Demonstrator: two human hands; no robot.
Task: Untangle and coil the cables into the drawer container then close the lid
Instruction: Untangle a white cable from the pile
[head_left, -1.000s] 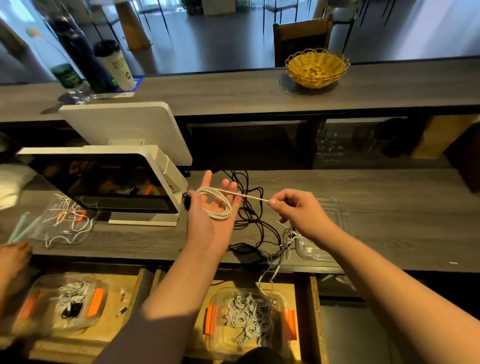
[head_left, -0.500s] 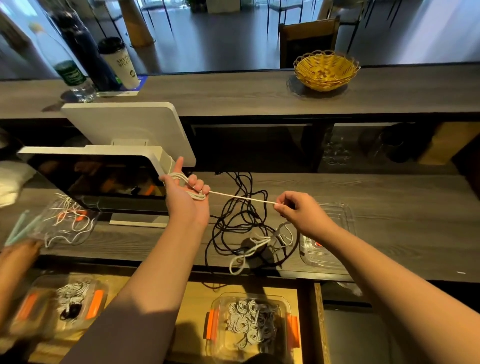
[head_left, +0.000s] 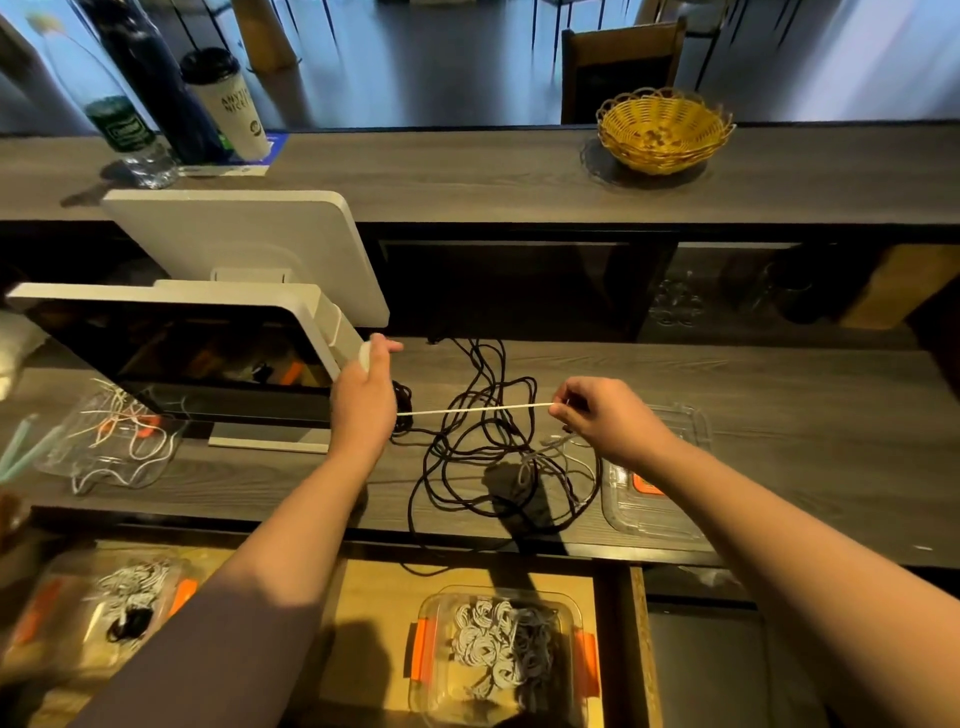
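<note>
Cable (head_left: 475, 410), white, thin and limp, stretches taut over the worktop's (head_left: 779, 395) middle: left hand (head_left: 363, 397) grips its coil, right hand (head_left: 605, 415) pinches the strand.

The left hand (head_left: 363, 395) shows only its back, so the coil of white cable (head_left: 475, 410) inside it is hidden but for a pale bit at the knuckles. Past the right hand (head_left: 605, 421) the cable's loose end blurs into the black cable tangle (head_left: 467, 457). The clear lid (head_left: 657, 478) at the countertop's front edge lies partly under the right wrist. The drawer container (head_left: 498, 654) is cut by the bottom edge; its coils are too fine to count. A second container (head_left: 104, 608) at lower left is blurred, and the screen (head_left: 171, 353) at the left shows only dim reflections
</note>
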